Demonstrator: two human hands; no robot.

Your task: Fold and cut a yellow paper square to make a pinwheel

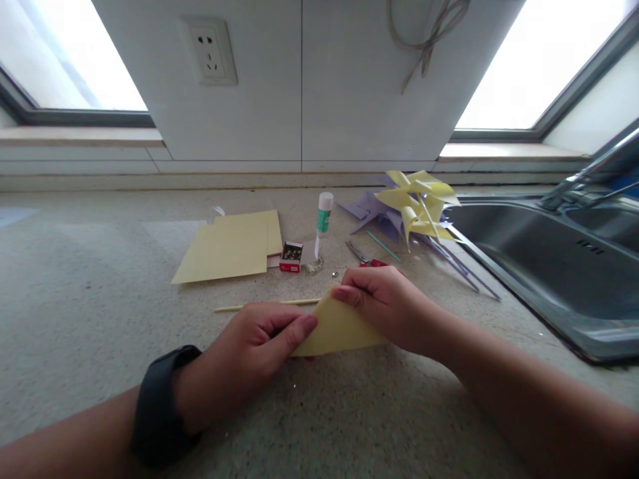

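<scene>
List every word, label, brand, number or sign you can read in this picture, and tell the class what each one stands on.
No text can be read.
Glue stick: markings on its green label, too small and blurred.
Red box: pale print on its front, too small.
Held yellow paper: no writing visible.

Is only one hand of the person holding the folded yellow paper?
No, the left hand pinches the folded paper at its left side, while the right hand grips it near the top.
</scene>
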